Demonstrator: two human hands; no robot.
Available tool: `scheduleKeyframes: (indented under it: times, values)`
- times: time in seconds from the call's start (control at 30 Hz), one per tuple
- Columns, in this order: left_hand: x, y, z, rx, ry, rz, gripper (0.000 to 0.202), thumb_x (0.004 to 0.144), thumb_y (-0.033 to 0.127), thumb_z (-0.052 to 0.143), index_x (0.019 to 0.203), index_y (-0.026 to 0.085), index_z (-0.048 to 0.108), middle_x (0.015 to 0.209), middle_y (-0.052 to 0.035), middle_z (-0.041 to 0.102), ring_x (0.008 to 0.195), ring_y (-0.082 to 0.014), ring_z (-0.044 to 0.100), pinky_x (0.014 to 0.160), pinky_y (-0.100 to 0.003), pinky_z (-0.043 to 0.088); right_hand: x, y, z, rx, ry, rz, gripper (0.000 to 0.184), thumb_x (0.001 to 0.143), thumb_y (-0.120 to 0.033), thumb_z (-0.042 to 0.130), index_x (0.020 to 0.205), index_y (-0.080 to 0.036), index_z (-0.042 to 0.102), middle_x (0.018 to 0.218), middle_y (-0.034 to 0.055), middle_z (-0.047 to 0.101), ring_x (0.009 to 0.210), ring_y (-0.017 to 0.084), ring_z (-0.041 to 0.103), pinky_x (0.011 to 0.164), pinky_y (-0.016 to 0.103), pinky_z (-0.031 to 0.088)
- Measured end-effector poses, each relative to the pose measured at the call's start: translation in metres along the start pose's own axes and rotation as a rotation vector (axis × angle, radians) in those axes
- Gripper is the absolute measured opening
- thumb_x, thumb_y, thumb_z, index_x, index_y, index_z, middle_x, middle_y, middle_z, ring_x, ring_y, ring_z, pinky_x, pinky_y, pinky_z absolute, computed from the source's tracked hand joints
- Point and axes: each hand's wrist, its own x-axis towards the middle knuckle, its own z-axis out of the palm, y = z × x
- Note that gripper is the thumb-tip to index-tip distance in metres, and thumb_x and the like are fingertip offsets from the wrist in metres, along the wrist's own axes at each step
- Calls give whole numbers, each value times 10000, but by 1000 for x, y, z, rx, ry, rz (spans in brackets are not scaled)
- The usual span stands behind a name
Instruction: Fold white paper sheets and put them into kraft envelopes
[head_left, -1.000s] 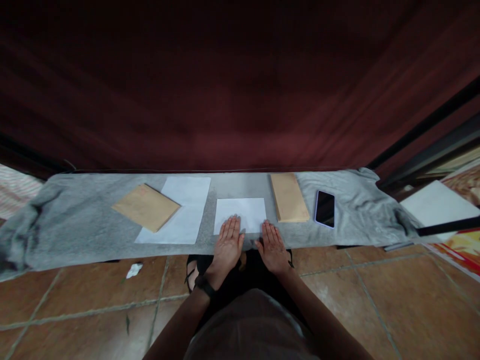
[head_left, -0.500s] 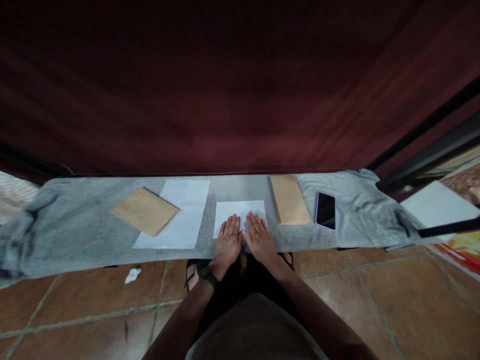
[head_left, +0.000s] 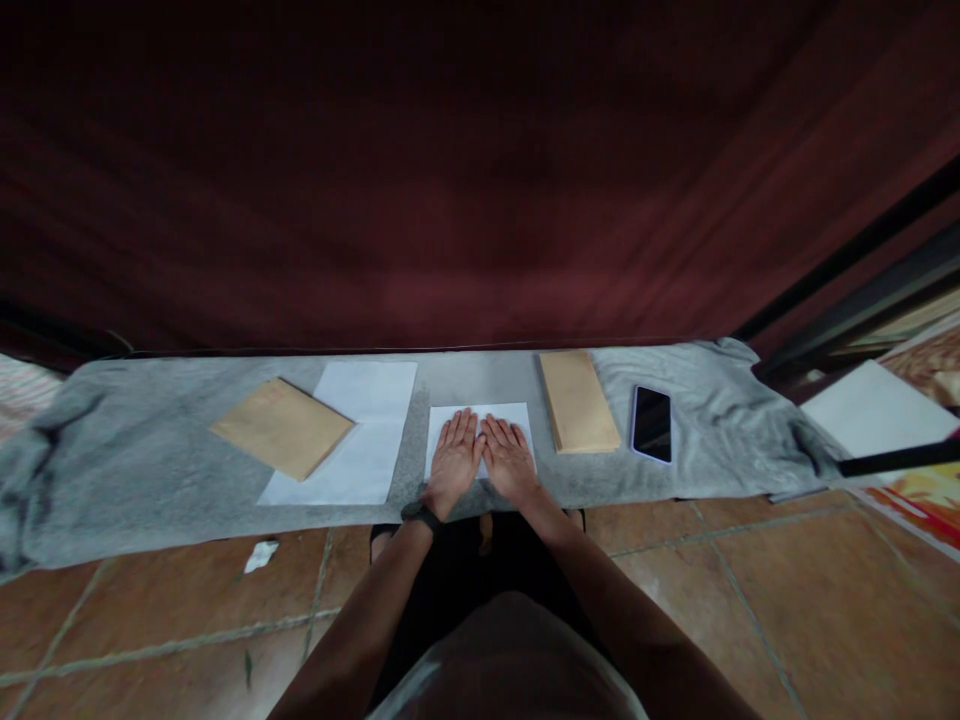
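A white sheet of paper, smaller than the sheets to its left, lies flat on the grey cloth in front of me. Both palms press down on it side by side, with the thumbs close together. My left hand lies open with fingers stretched forward over the paper's left and middle part. My right hand rests open on its right part, fingers likewise outstretched. The hands cover much of the sheet. To the right of them is a stack of brown envelopes.
Left on the grey cloth, several brown envelopes overlap larger white paper. A phone lies right of the envelope stack. Behind the narrow surface hangs a dark red curtain. Crumpled white paper is on the tiled floor.
Both hands have slid slightly forward on the small sheet, and the right hand has shifted a little left toward the left hand. The papers, envelopes and phone stay in place.
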Motion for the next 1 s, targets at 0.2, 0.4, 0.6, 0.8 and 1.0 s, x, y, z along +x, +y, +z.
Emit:
scheduleKeyframes:
  times: [0.2, 0.4, 0.6, 0.8, 1.0]
  values:
    - [5, -5, 7, 30, 4, -28, 576, 1047, 371, 218, 1536, 128, 401, 1609, -108, 389, 1517, -268, 296, 1223, -476, 286, 13, -1, 0, 2, 4, 53, 488, 1053, -277, 345, 1527, -207, 439, 1607, 50, 394, 1464, 261, 377, 1218, 466, 244]
    - [6, -7, 7, 65, 17, -63, 581, 1050, 394, 235, 1547, 129, 376, 1632, -111, 340, 1533, -271, 253, 1240, -484, 247, 21, -5, 0, -20, -8, 143, 506, 1039, -267, 411, 1542, -212, 413, 1635, 64, 337, 1483, 293, 337, 1223, 502, 208]
    - [4, -7, 12, 66, 36, -104, 631, 1045, 431, 244, 1550, 66, 344, 1627, -164, 322, 1539, -265, 233, 1255, -484, 215, 24, -5, 2, -18, 6, 232, 524, 1033, -302, 433, 1542, -180, 411, 1639, 112, 311, 1502, 292, 307, 1226, 512, 201]
    - [1, -10, 16, 16, 79, -168, 666, 1038, 447, 240, 1562, 38, 292, 1623, -197, 306, 1543, -278, 215, 1244, -502, 244, 22, -4, 9, -41, 59, 290, 616, 1040, -398, 407, 1558, -71, 348, 1632, 188, 288, 1506, 298, 301, 1231, 497, 205]
    - [-2, -13, 19, -2, 123, -227, 662, 1034, 447, 249, 1562, 50, 300, 1614, -198, 333, 1537, -284, 236, 1238, -514, 247, 18, 2, 14, -48, 156, 289, 673, 1041, -426, 360, 1543, 21, 324, 1597, 255, 331, 1505, 324, 294, 1210, 520, 240]
